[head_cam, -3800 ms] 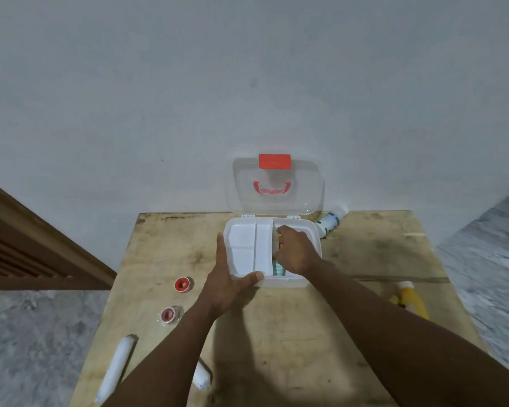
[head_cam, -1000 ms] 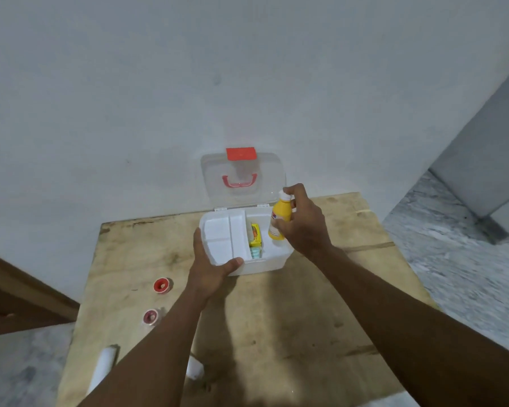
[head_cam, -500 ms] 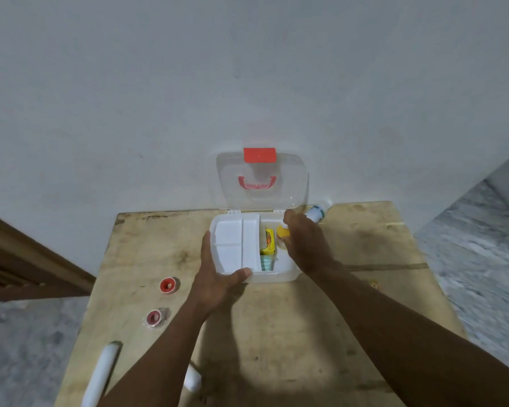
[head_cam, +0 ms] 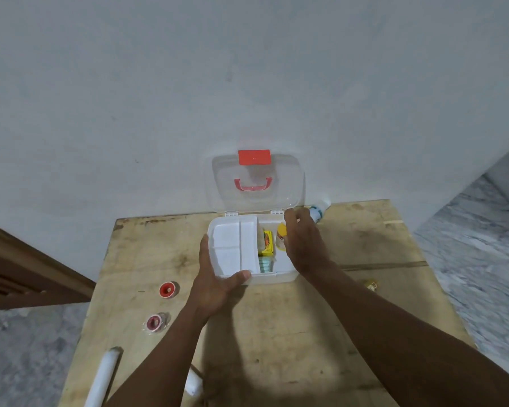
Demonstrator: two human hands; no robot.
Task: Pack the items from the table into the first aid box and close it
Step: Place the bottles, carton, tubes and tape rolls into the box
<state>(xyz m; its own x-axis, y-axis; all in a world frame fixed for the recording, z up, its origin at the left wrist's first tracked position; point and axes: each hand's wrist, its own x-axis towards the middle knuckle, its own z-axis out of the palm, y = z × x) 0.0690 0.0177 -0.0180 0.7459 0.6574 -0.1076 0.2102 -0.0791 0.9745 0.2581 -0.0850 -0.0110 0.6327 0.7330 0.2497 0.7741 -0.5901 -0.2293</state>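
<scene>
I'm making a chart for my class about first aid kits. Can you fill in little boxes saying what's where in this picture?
box: white first aid box, on the wooden table
lid: clear lid open, standing up against the wall
inside box: yellow bottle, yellow packet
left hand: left hand grips the box's front left corner
right hand: right hand over the box's right side, at the bottle
waiting on table: two red tape rolls, white roll, white bottle behind the box

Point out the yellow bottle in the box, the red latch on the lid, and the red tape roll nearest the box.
yellow bottle [head_cam: 281, 234]: head view, on its yellow body.
red latch [head_cam: 254, 157]: head view, centre of the tab.
red tape roll [head_cam: 167, 289]: head view, on its red ring.
</scene>
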